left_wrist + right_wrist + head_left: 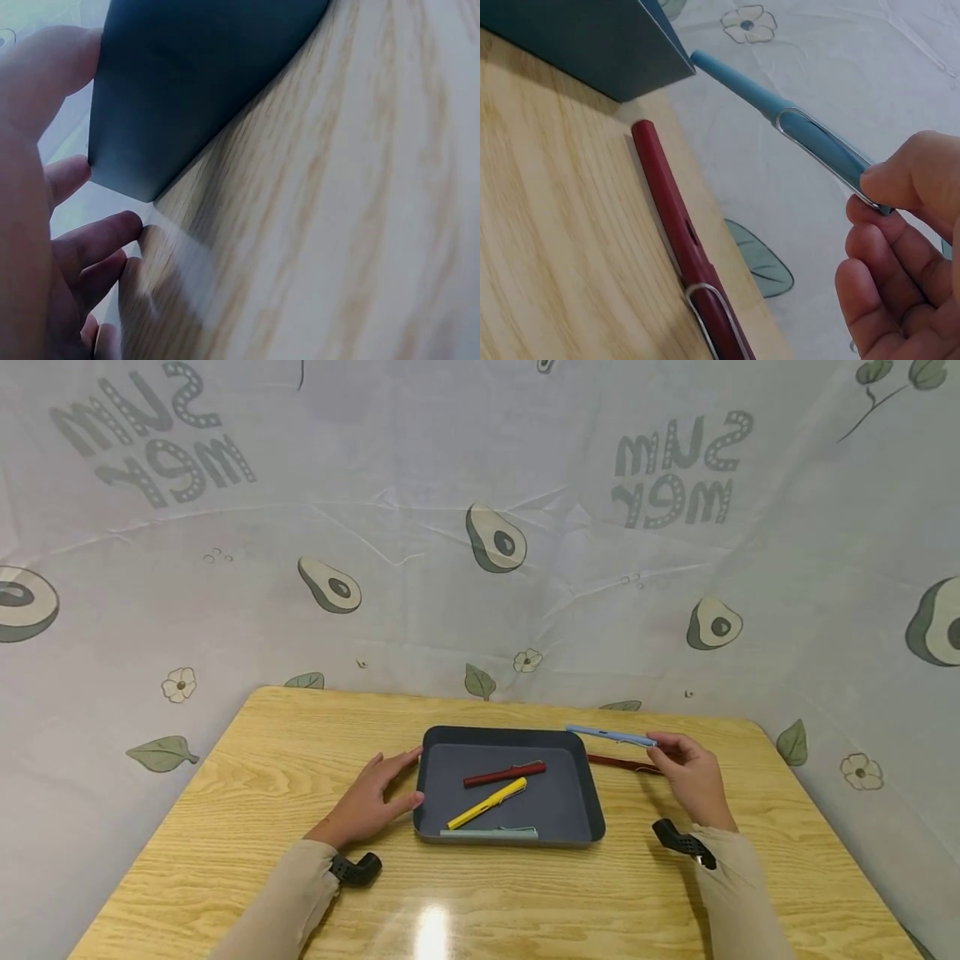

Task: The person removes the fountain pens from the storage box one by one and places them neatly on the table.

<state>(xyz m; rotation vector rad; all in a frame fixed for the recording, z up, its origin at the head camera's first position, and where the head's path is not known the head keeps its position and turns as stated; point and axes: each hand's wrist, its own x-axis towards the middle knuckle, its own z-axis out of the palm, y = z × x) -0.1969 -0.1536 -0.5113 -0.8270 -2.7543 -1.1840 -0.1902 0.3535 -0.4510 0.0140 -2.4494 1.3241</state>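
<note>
My right hand (693,781) pinches a light blue pen (611,735) by its cap end between thumb and fingers. The pen is lifted, its far tip over the right back corner of a dark grey tray (510,737). Beneath it a dark red pen (676,214) with a wire clip lies on the table, right of the tray. Inside the tray are another dark red pen (504,774), a yellow pen (487,803) and a pale grey-green pen (489,834) along the near wall. My left hand (375,802) touches the tray's left side with fingers spread.
The tray stands on a light wood-grain table (300,760). Behind the table hangs a pale cloth (420,635) printed with avocados, leaves and flowers. Black wrist cameras (358,869) are strapped over both sleeves.
</note>
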